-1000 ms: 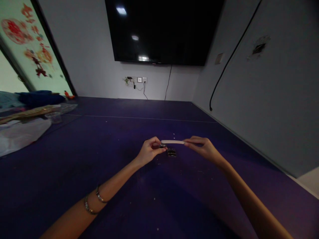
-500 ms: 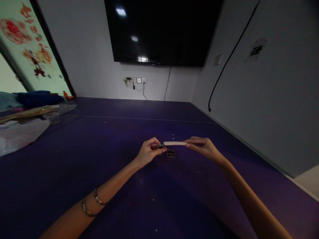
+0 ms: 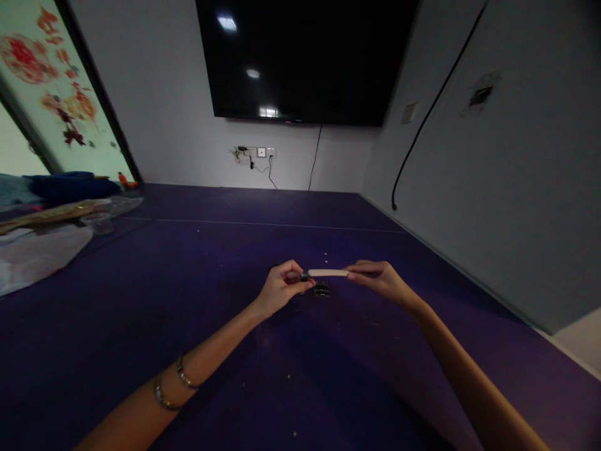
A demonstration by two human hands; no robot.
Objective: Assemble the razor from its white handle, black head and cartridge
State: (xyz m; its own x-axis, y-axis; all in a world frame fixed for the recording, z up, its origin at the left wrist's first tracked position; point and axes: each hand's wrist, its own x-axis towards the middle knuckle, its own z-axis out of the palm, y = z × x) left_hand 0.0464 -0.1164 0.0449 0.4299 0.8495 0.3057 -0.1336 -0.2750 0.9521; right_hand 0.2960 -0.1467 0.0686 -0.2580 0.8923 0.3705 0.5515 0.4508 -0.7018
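Pale stick sits roughly level above purple surface, right hand pinching its right end. Left hand pinches small dark piece at its left end; joined or just touching, can't tell. Best: align both, light grips, clear of small black block nearby.
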